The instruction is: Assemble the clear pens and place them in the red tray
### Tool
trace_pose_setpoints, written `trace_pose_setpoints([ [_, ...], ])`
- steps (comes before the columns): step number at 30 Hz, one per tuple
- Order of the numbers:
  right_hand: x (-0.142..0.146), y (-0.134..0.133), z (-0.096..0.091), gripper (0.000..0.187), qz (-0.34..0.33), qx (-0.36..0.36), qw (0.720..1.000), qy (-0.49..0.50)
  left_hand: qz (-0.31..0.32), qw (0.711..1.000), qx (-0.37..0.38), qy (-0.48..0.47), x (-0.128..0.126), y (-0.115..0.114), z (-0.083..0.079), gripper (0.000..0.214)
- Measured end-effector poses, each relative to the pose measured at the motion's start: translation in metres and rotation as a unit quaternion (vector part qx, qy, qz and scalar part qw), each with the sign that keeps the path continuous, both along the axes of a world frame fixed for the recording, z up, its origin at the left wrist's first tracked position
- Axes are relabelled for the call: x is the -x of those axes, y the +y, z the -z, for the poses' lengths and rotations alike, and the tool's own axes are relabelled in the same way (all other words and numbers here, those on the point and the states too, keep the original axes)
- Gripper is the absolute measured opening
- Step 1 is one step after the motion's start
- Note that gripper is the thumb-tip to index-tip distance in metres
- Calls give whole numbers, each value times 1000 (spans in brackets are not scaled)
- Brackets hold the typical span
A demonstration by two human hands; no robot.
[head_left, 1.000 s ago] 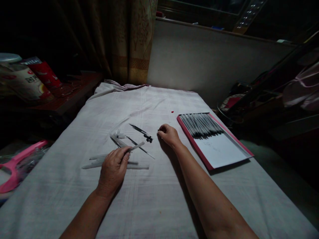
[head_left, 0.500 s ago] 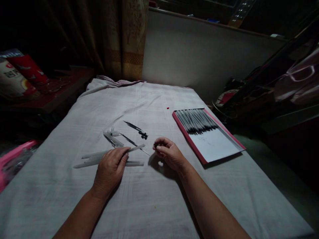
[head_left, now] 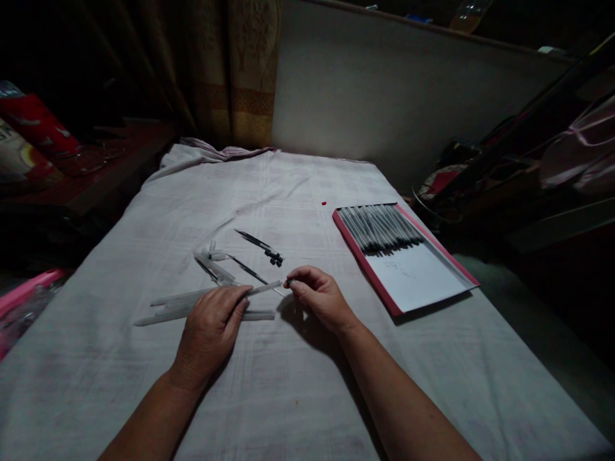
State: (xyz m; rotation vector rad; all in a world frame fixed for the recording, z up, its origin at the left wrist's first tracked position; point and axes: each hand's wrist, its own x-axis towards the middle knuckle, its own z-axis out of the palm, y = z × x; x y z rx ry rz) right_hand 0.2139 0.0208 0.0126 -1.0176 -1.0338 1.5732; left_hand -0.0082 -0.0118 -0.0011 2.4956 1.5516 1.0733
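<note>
My left hand [head_left: 211, 326] is closed on a clear pen barrel [head_left: 264, 287] that points right, just above a white cloth-covered table [head_left: 298, 384]. My right hand [head_left: 319, 296] pinches a small dark piece right at the open end of that barrel. Under and left of my left hand lie more clear barrels [head_left: 166, 310]. Beyond them lie thin black refills [head_left: 246, 269] and small black caps [head_left: 275, 257].
A pink-edged tray [head_left: 423, 282] at the right holds a row of several finished pens [head_left: 382, 227]. A tiny red bit [head_left: 323, 203] lies further back. A dark side table with red packets [head_left: 33, 128] is on the left, clutter on the right.
My right hand drew back from the black caps with a small piece pinched and came to the end of the barrel held in my left hand. The left hand stayed in place.
</note>
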Motion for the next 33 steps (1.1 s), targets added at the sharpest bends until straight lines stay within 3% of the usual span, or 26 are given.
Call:
trace_pose_setpoints([
  [9,7,-5,4,16,22,-111,989,-92,6,1000,1,8,2,0,3,24],
  [17,5,-7,7,13,50,-251,940,-227,12,1000,-2,11,2,0,2,24],
  [20,2,-7,5,11,35,-267,923,-273,15,1000,-12,23,2,-1,2,24],
  [25,-4,-7,3,27,-16,-273,896,-351,22,999,-10,28,3,-1,4,25],
  [33,-5,-8,4,12,-9,-287,896,-338,13,1000,0,20,3,0,5,23],
])
